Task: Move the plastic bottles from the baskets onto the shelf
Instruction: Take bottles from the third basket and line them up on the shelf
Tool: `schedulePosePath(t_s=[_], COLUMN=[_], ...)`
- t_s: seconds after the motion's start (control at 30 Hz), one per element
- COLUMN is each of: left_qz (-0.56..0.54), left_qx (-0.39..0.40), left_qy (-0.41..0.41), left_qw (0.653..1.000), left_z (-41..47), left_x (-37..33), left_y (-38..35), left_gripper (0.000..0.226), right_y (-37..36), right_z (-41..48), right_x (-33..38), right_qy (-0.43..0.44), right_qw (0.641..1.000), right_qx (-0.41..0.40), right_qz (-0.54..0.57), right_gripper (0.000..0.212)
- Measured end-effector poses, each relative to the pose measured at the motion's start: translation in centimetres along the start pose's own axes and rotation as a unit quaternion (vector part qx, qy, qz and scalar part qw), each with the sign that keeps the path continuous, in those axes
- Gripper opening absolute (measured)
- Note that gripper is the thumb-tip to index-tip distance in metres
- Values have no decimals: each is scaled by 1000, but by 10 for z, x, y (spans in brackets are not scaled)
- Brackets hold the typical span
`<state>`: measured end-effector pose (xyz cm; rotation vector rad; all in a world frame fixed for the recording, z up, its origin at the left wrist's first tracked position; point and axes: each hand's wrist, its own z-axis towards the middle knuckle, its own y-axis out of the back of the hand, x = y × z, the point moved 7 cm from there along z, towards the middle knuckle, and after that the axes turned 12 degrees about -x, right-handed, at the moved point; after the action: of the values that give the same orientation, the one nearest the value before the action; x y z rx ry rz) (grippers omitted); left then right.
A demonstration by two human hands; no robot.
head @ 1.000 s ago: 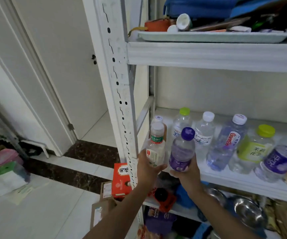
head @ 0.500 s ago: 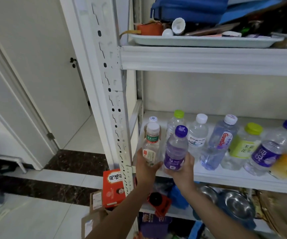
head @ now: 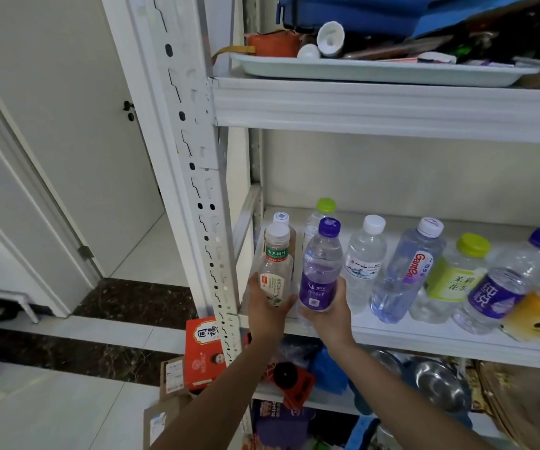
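Altogether you have nine plastic bottles [head: 408,271] in view on the white metal shelf [head: 424,341]: four with white caps, two with green caps, two with purple caps, and one orange-labelled bottle [head: 536,315] at the right end whose cap is out of sight; the frame edge there may hide more. Seven of them stand or lean in a loose row from the back left corner toward the right end. The other two are in your hands at the front left corner, just beside the white perforated upright post [head: 197,190]. Both your forearms rise from below, close together, to the shelf's front edge. Your left hand [head: 267,308] has fingers and thumb curled round the lower body of the clear white-capped tea bottle with a green neck band [head: 275,261], holding it upright. Your right hand [head: 325,315] wraps the base of the clear purple-capped water bottle with a purple label [head: 320,264], also upright, just beside the tea bottle. Your hands cover both bottoms, so it cannot be told whether they rest on the shelf board or hang just above it.
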<state>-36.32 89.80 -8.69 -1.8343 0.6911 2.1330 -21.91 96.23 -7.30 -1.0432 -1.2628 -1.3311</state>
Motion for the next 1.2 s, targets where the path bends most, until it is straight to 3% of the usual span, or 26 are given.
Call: schedulePosePath(t_s=[0.87, 1.0, 1.2], left_qz=[104, 158, 271], left_qx=[29, 69, 140], left_qy=[-29, -49, -129], left_qw=[994, 984, 944], left_z=[26, 22, 0], left_x=[3, 12, 24], left_y=[-18, -11, 2], left_gripper=[83, 81, 107], right_y=[-19, -20, -13], right_z=[32, 31, 7], right_x=[-1, -3, -18], right_qy=[1, -12, -7], right_qw=[1000, 1000, 995], right_qx=[22, 19, 58], right_qz=[20, -10, -83], right_gripper=[82, 83, 89])
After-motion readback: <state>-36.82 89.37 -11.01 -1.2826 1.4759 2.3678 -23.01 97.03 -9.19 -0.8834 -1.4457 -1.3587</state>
